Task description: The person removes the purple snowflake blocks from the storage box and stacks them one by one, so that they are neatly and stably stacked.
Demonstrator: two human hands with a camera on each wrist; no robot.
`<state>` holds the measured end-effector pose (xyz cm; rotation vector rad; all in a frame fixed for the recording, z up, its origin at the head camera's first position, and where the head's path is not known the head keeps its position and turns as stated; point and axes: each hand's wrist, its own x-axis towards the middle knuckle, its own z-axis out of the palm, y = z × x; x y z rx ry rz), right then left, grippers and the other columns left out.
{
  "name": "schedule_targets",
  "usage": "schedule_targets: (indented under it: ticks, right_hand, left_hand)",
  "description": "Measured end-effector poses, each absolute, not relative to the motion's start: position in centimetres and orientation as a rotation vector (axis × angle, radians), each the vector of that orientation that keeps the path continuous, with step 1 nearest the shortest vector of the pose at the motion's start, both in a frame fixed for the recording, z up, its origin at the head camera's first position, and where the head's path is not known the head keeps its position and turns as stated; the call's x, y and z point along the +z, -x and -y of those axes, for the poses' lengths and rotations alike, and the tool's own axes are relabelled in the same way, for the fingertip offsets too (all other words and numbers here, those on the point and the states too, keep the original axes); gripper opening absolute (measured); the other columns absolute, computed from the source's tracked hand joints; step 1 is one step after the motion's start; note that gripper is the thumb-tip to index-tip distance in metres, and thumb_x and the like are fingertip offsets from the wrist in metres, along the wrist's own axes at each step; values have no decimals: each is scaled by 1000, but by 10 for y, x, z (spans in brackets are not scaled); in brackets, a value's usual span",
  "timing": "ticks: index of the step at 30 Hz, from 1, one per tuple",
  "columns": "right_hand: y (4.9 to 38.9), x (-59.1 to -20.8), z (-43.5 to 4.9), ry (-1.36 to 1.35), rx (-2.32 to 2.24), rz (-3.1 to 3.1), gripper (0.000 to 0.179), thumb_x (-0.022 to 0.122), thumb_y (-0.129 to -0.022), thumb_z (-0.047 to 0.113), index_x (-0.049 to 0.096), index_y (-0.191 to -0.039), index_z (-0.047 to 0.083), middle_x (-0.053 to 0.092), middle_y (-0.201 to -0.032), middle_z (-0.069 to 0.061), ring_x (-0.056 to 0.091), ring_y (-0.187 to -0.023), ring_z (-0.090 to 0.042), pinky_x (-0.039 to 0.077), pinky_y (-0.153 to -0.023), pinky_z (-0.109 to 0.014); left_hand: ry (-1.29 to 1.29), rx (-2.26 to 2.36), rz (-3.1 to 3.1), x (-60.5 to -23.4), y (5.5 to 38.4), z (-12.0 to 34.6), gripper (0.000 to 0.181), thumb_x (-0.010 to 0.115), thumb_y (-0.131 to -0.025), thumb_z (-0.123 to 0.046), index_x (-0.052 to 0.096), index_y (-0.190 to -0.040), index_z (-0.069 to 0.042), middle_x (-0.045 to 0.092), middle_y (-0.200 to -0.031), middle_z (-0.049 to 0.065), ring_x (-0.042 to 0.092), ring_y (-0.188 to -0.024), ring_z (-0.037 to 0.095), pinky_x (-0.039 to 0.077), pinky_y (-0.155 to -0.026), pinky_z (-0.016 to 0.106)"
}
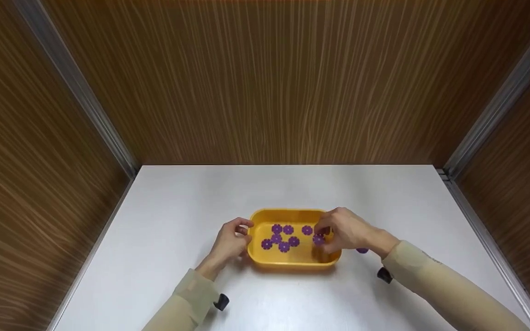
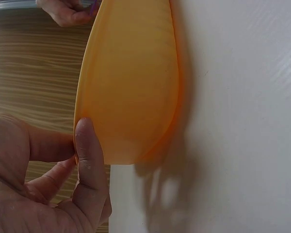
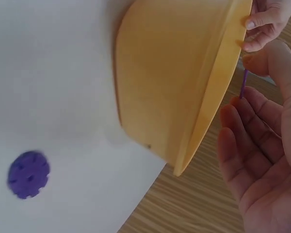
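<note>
A yellow plastic tub (image 1: 292,264) stands on the white table with several purple notched discs (image 1: 284,247) lying spread over its floor. My left hand (image 1: 230,239) pinches the tub's left end at the rim; in the left wrist view the thumb (image 2: 89,150) lies against the outer wall. Over the tub's right end, my right hand (image 1: 348,228) pinches one purple notched disc (image 3: 243,83) between thumb and fingertips, seen edge-on in the right wrist view. Another purple disc (image 3: 29,174) lies on the table outside the tub, partly hidden by the right wrist in the head view.
The white table (image 1: 191,197) is enclosed by wood-grain panels (image 1: 265,82) at the back and both sides, with metal strips (image 1: 81,92) at the corners. Small black pieces (image 1: 221,302) stick out by the sleeve cuffs.
</note>
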<state>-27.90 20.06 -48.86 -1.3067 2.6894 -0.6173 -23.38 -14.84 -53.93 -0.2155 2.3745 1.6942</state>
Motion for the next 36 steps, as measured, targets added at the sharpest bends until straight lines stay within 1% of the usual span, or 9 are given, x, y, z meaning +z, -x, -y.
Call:
schedule_targets:
  ticks: [3,5,10,16,21,26,30,36]
  right_hand:
    - [278,-491,-208,1329,-641,-2691,31,94,-80,20,88,-110,12,83,-99,-1,74,-85,-15,69,-80,-29]
    - [278,-492,-214,1345,-668,-2688,29,93,-80,18,87,-108,12,82,-97,-1,73,-82,-17,67,-76,-27]
    - [277,-493,-228,1370,-726,-2702,28,95,-78,16,87,-104,12,80,-92,-1,73,-78,-20,62,-69,-22]
    - [277,-496,-244,1373,-772,-2759,26,96,-76,14,86,-100,14,79,-88,1,72,-77,-18,64,-66,-26]
    - [277,-500,-255,1344,-783,-2786,24,94,-77,13,87,-99,15,79,-87,2,72,-77,-16,63,-66,-23]
    - [276,-503,-262,1324,-777,-2811,24,95,-76,12,86,-98,14,78,-86,2,70,-76,-14,62,-66,-22]
    - [276,-507,-269,1285,-794,-2833,24,95,-74,11,85,-96,13,77,-84,1,69,-75,-14,62,-65,-22]
    - [277,-517,-283,1182,-790,-2863,24,97,-76,10,84,-96,12,76,-84,1,68,-75,-16,60,-66,-21]
  left_hand:
    - [245,1673,-2373,-538,234,148,39,67,-97,3,72,-134,-9,61,-114,10,59,-71,16,60,-59,25]
    - [256,1660,-2373,-538,234,147,39,67,-98,3,71,-134,-11,61,-116,11,60,-73,17,60,-59,24]
    - [213,1687,-2370,-539,233,148,39,67,-98,3,71,-135,-9,60,-113,10,59,-71,16,58,-57,24]
    - [165,1720,-2361,-540,232,151,39,67,-97,3,71,-135,-6,57,-108,8,57,-66,13,57,-55,25]
    - [174,1704,-2372,-542,233,151,39,67,-97,3,71,-135,-7,58,-109,8,58,-68,14,59,-56,26]
    - [171,1702,-2370,-542,232,150,39,66,-98,3,71,-135,-8,58,-110,9,59,-69,15,59,-56,27]
    - [156,1714,-2368,-542,232,150,40,67,-97,3,71,-135,-7,58,-110,9,59,-69,15,59,-56,27]
    - [160,1714,-2366,-540,232,150,40,67,-98,3,70,-137,-5,59,-111,9,60,-70,16,60,-57,27]
